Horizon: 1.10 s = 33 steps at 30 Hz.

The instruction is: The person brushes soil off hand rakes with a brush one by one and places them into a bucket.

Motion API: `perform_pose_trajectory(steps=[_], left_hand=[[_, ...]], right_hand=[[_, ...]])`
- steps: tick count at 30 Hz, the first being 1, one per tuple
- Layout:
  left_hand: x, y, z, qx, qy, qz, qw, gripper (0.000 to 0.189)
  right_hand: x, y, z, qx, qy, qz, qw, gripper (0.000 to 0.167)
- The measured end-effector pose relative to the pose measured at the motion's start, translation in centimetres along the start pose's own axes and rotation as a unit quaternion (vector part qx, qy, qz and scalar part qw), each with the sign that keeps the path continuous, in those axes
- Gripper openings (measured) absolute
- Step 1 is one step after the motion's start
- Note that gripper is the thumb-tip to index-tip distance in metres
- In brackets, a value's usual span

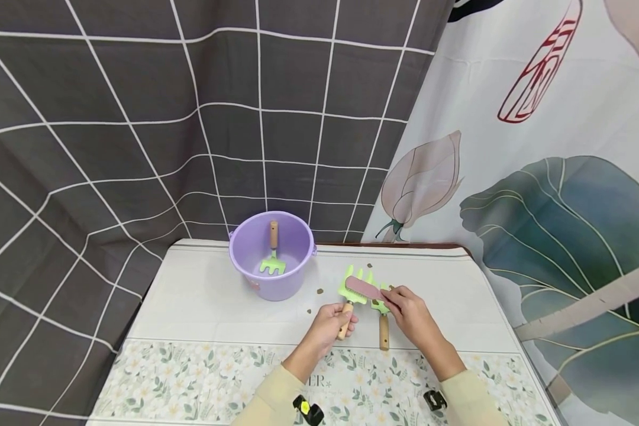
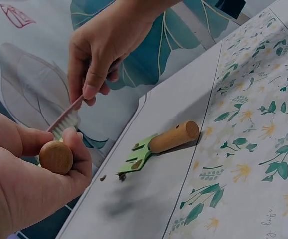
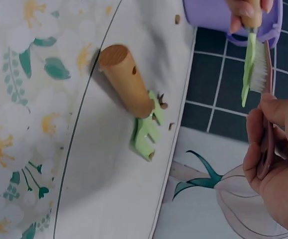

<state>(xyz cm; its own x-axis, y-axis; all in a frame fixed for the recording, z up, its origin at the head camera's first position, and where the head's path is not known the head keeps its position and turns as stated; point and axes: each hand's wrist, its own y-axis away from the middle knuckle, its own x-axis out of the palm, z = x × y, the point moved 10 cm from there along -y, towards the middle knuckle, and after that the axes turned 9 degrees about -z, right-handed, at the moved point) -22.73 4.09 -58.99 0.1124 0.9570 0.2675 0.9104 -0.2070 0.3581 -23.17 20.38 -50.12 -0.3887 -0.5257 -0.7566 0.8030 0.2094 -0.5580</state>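
My left hand [image 1: 327,325] grips the wooden handle of a green toy rake [image 1: 346,316], its tines pointing away from me above the table. In my right hand [image 1: 411,310] is a pink brush [image 1: 364,288], pinched by its handle. The brush's white bristles [image 3: 259,69] face the green head of the rake, close against it in the right wrist view. A second green hand rake [image 2: 176,138] with a short wooden handle lies on the table below my right hand. Brown bits [image 2: 121,176] lie on and around its head.
A purple bucket [image 1: 279,289] stands at the back left of the table, with another small green rake [image 1: 273,264] inside. Brown crumbs [image 1: 320,291] are scattered on the white tabletop [image 1: 191,296]. A floral cloth [image 1: 191,378] covers the front part. Curtains hang behind.
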Motion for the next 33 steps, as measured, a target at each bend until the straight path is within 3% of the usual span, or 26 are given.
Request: perform_pose_trajectory(steps=[13, 21, 25, 33], left_hand=[[0.1, 0.3, 0.2, -0.001, -0.004, -0.002, 1.0, 0.041], [0.1, 0.3, 0.4, 0.002, -0.004, -0.002, 1.0, 0.04], [0.1, 0.2, 0.4, 0.001, -0.001, -0.005, 1.0, 0.039], [0.2, 0.1, 0.3, -0.002, 0.001, -0.002, 1.0, 0.04]], right_hand=[[0.4, -1.0, -2.1, 0.057, 0.024, 0.002, 0.9981, 0.025], [-0.6, -1.5, -2.7, 0.098, 0.003, -0.005, 0.9952, 0.026], [-1.0, -1.4, -2.3, 0.092, 0.002, -0.009, 0.9958, 0.026], [0.0, -0.3, -0.2, 0.028, -0.015, 0.008, 0.9995, 0.024]])
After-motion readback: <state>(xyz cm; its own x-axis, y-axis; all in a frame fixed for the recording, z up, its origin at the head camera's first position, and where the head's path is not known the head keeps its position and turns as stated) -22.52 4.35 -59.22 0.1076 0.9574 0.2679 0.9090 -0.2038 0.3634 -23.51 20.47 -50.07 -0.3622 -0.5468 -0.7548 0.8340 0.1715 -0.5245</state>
